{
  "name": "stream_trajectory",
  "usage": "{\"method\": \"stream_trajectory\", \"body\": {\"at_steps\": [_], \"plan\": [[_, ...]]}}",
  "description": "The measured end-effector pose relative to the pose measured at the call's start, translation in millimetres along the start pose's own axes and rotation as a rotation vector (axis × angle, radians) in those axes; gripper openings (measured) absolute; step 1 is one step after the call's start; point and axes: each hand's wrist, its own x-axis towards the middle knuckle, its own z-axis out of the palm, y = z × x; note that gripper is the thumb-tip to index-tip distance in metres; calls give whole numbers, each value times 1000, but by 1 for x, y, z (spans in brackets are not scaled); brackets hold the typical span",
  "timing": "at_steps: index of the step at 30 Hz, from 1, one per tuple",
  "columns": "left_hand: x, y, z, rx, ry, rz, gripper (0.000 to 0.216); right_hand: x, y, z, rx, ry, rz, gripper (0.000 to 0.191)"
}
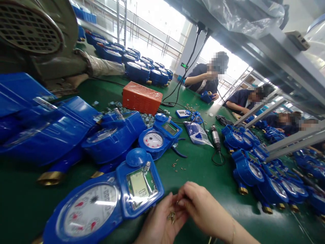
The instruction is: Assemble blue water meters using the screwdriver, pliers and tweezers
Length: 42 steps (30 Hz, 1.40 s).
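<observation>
My left hand point(157, 222) is turned palm up at the bottom centre, cupped around a few small brass-coloured screws point(172, 217). Over its fingertips, my right hand point(201, 205) has thumb and fingers pinched together; whatever is between them is hidden. Just left of both hands lies a blue water meter point(127, 200) with a round dial and a lit-up-looking digital display under a clear cover. A second blue water meter point(158, 137) sits behind it, also with dial and display facing up. Several loose screws point(175, 165) are scattered on the green table beyond my hands.
More blue meters stand at left point(109, 142) and in rows at right point(254, 173). An orange box point(142, 97), an electric screwdriver point(215, 139), a plastic bag point(198, 132) and cables lie on the green table point(200, 176). A blower point(38, 37) stands upper left. Co-workers sit beyond.
</observation>
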Motion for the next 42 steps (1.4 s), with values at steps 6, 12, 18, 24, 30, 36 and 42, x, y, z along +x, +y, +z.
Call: {"method": "stream_trajectory", "body": {"at_steps": [6,12,18,24,30,36,42], "plan": [[-2,0,2,53,121,-18,25,32,30,3,-11,199,93,13],[-3,4,8,53,147,-29,25,64,66,23,-75,252,111,6],[0,4,1,18,111,-54,26,55,64,31,-134,278,112,10],[-2,3,4,20,121,-28,27,44,66,21,-110,311,140,15],[-6,5,10,37,145,-41,23,44,79,13,-62,278,168,5],[-5,6,10,36,146,-45,22,42,82,9,-54,219,156,14],[-4,8,8,34,128,-87,25,36,85,8,-113,227,183,5]]}}
